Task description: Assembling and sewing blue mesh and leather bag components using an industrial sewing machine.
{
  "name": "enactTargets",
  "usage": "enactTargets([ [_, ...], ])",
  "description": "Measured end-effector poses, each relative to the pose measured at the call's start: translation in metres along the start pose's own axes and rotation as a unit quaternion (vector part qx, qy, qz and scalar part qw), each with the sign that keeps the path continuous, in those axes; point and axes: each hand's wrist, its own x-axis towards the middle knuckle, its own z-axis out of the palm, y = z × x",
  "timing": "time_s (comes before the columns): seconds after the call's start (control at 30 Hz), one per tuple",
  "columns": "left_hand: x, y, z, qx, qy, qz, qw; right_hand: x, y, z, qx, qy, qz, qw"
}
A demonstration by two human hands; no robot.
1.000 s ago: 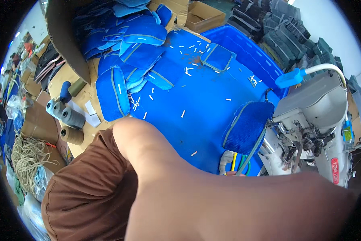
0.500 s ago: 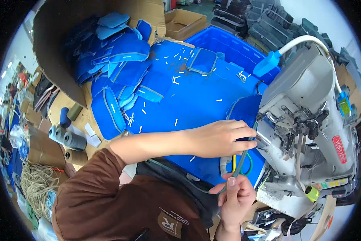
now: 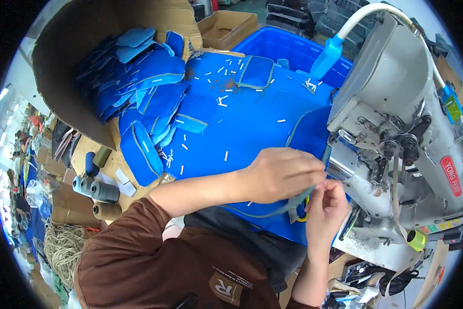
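Beside the sewing machine (image 3: 391, 129), my left hand (image 3: 285, 175) is closed, its fingers bent together at a grey-green binding tape (image 3: 288, 206). My right hand (image 3: 328, 211) meets it just to the right, thumb and fingers pinching the tape; the exact grip is blurred and partly hidden. The tape's loose length runs from under the left hand down toward my lap. A blue fabric piece (image 3: 310, 131) with a trimmed edge lies beyond my left hand, against the machine. Yellow handle loops (image 3: 303, 211), perhaps of scissors, show between my hands.
Blue fabric pouches (image 3: 154, 98) are heaped at the left by a curved cardboard wall (image 3: 61, 87). Small white tags (image 3: 226, 155) dot the blue table (image 3: 242, 134). A blue crate (image 3: 278, 44) stands behind. Thread cones (image 3: 104, 190) stand at the left.
My right hand has moved up to meet my left fingertips. The tape, stretched straight between machine and right hand before, now hangs slack below the left hand. The view has shifted slightly.
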Motion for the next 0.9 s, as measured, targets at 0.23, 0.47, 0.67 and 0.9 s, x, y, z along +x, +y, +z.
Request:
enactTargets([
  [0.23, 0.003, 0.011, -0.003, 0.072, -0.039, 0.077, 0.994, 0.006, 0.01, 0.005, -0.027, 0.005, -0.056, 0.998],
  [0.47, 0.008, 0.01, -0.006, 0.087, -0.095, 0.082, 0.988, 0.018, 0.016, 0.011, 0.026, 0.019, -0.099, 0.995],
  [0.67, 0.012, -0.005, -0.004, 0.071, -0.1, 0.074, 0.99, 0.03, 0.013, 0.013, 0.061, 0.022, -0.076, 0.995],
  [0.9, 0.02, -0.014, -0.005, 0.001, -0.107, 0.045, 0.993, 0.031, 0.018, 0.016, 0.079, 0.038, -0.021, 0.996],
])
